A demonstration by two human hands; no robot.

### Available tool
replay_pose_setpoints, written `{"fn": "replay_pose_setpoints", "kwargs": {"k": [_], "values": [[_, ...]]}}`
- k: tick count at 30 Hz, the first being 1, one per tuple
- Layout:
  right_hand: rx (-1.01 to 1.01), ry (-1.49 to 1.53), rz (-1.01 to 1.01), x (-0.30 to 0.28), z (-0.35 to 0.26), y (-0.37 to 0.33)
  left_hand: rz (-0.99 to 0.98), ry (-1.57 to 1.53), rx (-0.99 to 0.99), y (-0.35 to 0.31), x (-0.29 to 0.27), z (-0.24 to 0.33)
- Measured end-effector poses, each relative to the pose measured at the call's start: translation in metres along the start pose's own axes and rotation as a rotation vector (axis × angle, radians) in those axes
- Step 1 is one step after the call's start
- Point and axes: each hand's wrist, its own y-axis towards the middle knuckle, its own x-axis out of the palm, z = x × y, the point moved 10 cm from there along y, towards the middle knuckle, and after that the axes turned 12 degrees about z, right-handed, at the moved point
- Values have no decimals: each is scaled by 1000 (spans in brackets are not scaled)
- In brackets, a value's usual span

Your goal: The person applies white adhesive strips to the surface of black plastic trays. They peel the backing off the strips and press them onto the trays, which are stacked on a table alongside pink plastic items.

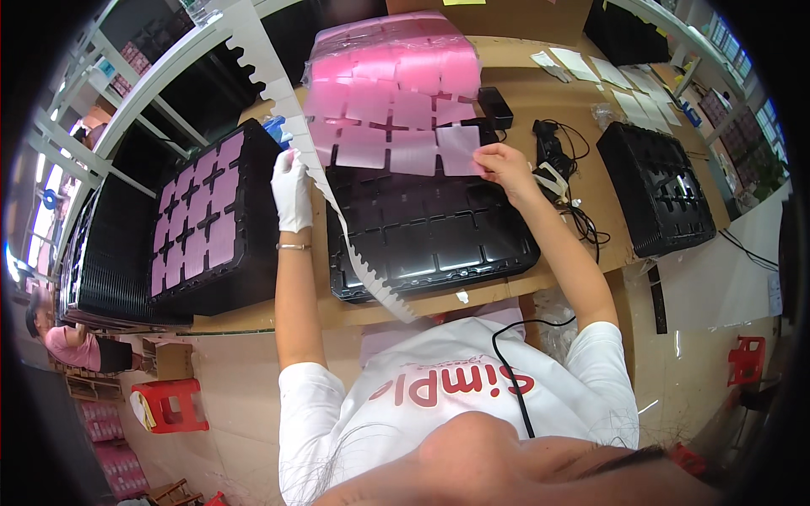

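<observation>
My left hand point(292, 192), in a white glove, is closed with its fingertips at the edge of a long notched white strip point(291, 101). The strip hangs from the upper left down past the front of a black plastic tray point(405, 261). My bare right hand point(506, 171) pinches the right edge of a translucent pink film piece point(458, 150). That piece is at the right end of a row of pink film pieces point(363, 145), over the tray's far edge. Behind them lies a thick stack of pink film point(405, 67), partly in clear wrap.
At left stands a stack of black trays point(228, 261) topped with pink pieces. More black trays point(662, 198) stand at right, near a cable bundle point(553, 156) and a black box point(495, 107). White papers point(633, 93) lie at the back right. A person point(72, 346) is at far left.
</observation>
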Motion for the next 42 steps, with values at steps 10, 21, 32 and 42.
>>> {"fn": "replay_pose_setpoints", "kwargs": {"k": [10, 21, 32, 42], "values": [[-74, -126, 37, -13, -13, -29, -197, 435, -444, -80, -33, -20], [-268, -352, 101, -73, 3, -116, -418, 902, -530, -165, -38, 11], [-348, -626, 124, -70, 1, -120, -421, 931, -493, -167, -45, 10], [-315, -780, 54, -63, -8, -121, -448, 910, -564, -170, -50, 7]]}}
